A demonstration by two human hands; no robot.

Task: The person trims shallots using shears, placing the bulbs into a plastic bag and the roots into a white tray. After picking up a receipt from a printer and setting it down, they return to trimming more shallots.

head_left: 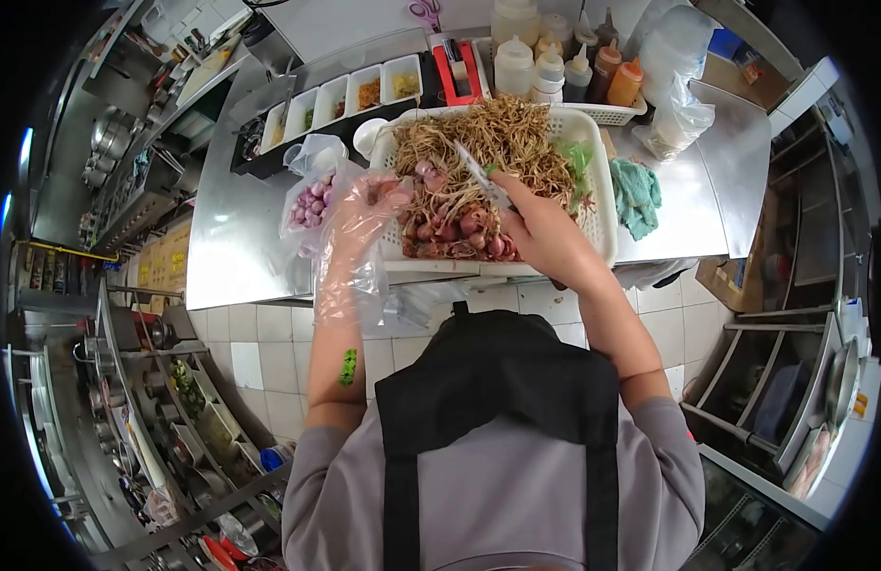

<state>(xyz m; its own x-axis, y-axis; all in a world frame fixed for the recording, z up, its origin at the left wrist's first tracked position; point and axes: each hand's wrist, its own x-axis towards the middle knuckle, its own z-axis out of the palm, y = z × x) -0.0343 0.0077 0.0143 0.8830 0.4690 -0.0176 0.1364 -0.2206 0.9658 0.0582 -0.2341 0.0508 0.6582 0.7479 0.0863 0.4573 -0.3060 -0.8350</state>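
Observation:
My left hand (366,211), in a clear plastic glove, is closed at the left side of a white plastic basket (607,214). Its fingertips pinch a shallot (429,175) that has dry stalks on it. In my right hand (547,233) is a knife (477,169), its blade pointing up and left over the basket. Dried shallot stalks (498,128) heap up in the back of the basket, and reddish shallots (471,228) lie along its front. Just left of my gloved hand, a clear plastic bag (296,211) holds peeled purple shallots (312,202).
The basket rests on a steel table (236,238). Behind it are a black holder with white condiment tubs (368,90), a red-and-black dispenser (457,71) and several squeeze bottles (514,68). A green cloth (636,198) and a knotted plastic bag (676,124) lie to the right.

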